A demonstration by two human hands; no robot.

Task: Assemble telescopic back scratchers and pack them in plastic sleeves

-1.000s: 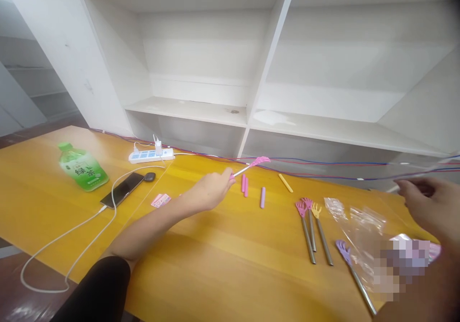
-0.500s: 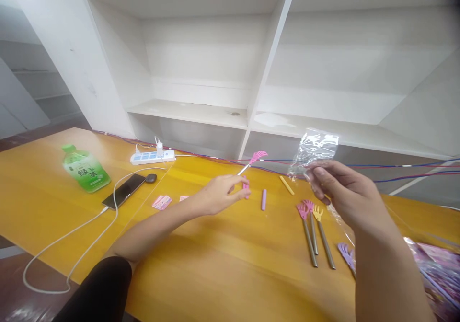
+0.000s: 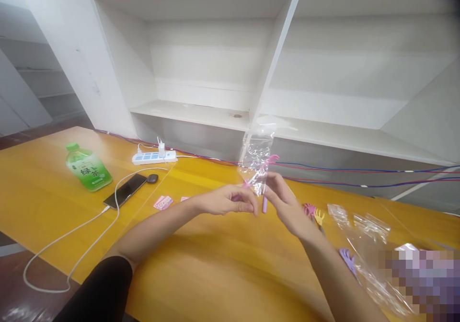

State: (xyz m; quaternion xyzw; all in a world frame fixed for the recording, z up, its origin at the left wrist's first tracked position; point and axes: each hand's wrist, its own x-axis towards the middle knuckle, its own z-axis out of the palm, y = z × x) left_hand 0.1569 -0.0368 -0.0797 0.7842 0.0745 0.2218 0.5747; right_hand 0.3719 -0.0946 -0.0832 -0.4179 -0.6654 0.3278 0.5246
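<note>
Pinching the clear bag (image 3: 253, 145) in our right hand (image 3: 289, 211) and the pink scratcher (image 3: 273, 159) in our left hand (image 3: 227, 200), we held both toward the far edge of the desk (image 3: 215, 269); the limp bag could have snagged on splayed prongs and torn.

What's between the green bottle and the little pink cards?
In the head view, a dark phone, with a white cable lying across it.
</note>
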